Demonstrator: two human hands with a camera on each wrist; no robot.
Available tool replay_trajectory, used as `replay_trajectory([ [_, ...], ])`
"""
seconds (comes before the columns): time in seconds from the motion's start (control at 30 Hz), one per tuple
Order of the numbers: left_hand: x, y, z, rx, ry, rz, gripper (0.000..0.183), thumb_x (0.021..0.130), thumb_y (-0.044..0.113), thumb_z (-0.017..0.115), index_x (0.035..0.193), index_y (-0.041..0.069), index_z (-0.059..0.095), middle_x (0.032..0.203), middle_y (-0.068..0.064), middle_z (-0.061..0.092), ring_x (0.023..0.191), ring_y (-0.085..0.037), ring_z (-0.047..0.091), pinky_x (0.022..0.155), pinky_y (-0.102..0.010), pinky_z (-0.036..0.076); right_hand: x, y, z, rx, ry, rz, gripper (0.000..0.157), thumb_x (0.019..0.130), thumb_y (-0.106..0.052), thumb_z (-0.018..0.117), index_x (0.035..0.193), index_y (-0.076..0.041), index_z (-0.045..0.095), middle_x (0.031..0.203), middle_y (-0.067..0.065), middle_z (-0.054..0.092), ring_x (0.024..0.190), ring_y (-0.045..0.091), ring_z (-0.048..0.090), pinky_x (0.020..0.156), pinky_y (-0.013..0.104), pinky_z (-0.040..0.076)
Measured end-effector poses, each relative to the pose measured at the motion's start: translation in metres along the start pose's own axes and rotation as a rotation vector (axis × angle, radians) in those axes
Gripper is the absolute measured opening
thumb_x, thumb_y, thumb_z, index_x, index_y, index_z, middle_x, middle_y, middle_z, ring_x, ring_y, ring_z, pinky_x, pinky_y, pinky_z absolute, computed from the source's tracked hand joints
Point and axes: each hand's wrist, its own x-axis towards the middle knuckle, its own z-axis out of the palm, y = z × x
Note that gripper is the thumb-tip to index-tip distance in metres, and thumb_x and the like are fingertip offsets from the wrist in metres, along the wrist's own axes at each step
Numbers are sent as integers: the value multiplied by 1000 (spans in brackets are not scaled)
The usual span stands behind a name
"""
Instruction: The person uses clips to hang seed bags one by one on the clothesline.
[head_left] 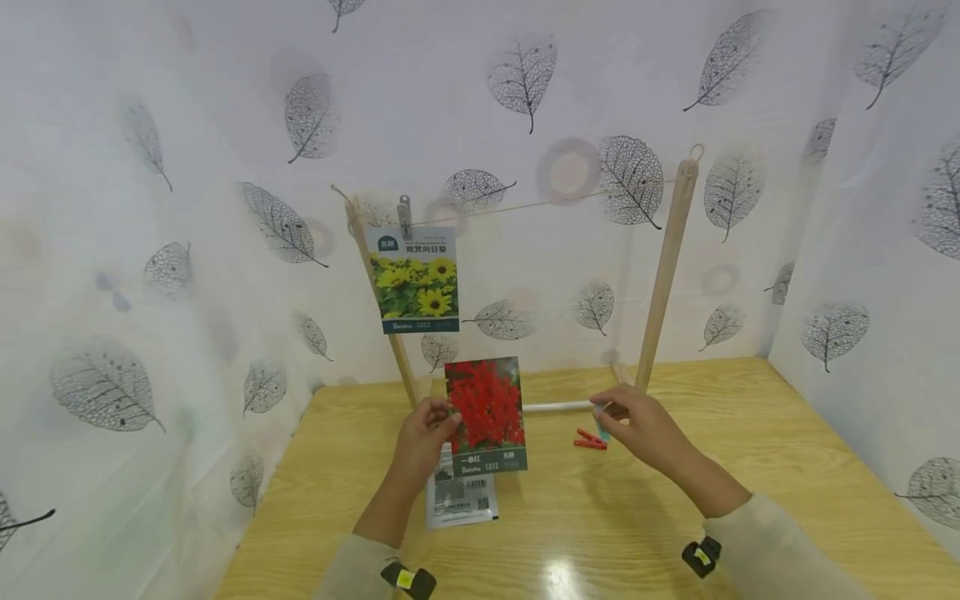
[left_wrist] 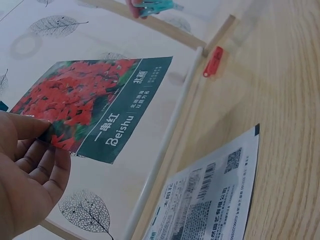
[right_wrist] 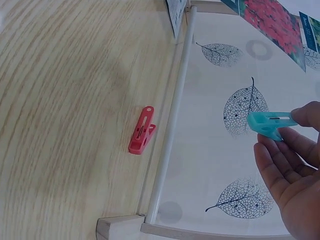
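My left hand (head_left: 420,437) pinches the left edge of a seed packet (head_left: 487,408) with red flowers, holding it upright above the table. Between the thumb and fingers of my right hand (head_left: 647,429) is a teal clothespin (right_wrist: 270,122), apart from the packet. A red clothespin (head_left: 591,441) lies on the table near that hand. Another seed packet (head_left: 463,504), printed side with barcode up, lies on the table partly behind the held one. From the string (head_left: 525,205) hangs a yellow-flower packet (head_left: 415,283), gripped at its top by a grey clothespin (head_left: 405,218).
Two wooden posts, one at left (head_left: 401,367) and one at right (head_left: 663,283), carry the string. A white rod (head_left: 558,407) runs low between them. The wood-grain table (head_left: 675,542) is backed by a leaf-print curtain (head_left: 570,100).
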Motion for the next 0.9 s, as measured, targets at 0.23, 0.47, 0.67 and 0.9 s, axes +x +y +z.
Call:
replay_trajectory([
  [0.23, -1, 6, -1, 2, 12, -8, 26, 96, 12, 67, 119, 2, 59, 105, -12, 68, 94, -16, 66, 89, -32, 58, 5, -2, -4, -6, 8, -25, 21, 97, -13, 67, 116, -4, 70, 105, 4, 68, 88, 13, 70, 77, 25, 59],
  [0.47, -1, 9, 0, 7, 28, -19, 26, 95, 13, 67, 118, 4, 59, 105, -8, 65, 95, -15, 61, 85, -27, 53, 10, -6, -8, 5, 10, -36, 22, 97, -10, 67, 117, -2, 69, 108, 7, 68, 89, 14, 70, 79, 26, 59],
  [0.67, 0, 10, -1, -2, 32, -22, 24, 96, 12, 67, 117, 4, 59, 103, -6, 64, 93, -14, 60, 80, -23, 52, 12, -8, -10, -4, 6, -27, 22, 97, -12, 67, 117, -2, 69, 108, 7, 68, 90, 16, 71, 78, 25, 59],
  [0.9, 1, 11, -1, -12, 38, -5, 22, 96, 12, 66, 115, 3, 60, 100, -6, 66, 91, -14, 60, 80, -24, 52, 15, -9, -12, 10, 11, -35, 24, 98, -13, 66, 119, -2, 68, 106, 6, 67, 91, 16, 71, 82, 29, 60],
])
